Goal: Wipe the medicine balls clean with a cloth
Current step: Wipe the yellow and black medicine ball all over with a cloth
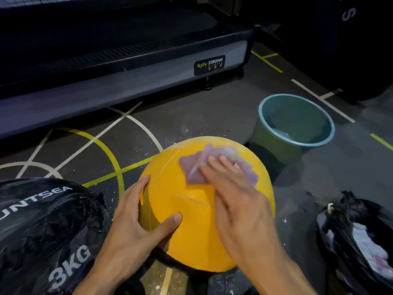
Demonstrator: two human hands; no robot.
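A big yellow medicine ball [191,226] sits on the floor in front of me. My right hand [236,199] lies flat on its top, straight fingers pressing a crumpled purple cloth [195,167] against the ball. My left hand [138,218] rests on the ball's left side, fingers spread and thumb laid across the front. A worn black medicine ball [44,235] marked "3KG" stands at the lower left, close beside my left forearm.
A green bucket [274,143] with a blue rim holds some water, just beyond the yellow ball to the right. A black bag [361,235] with rags lies at the lower right. A treadmill base [127,67] runs along the back. The floor carries painted lines.
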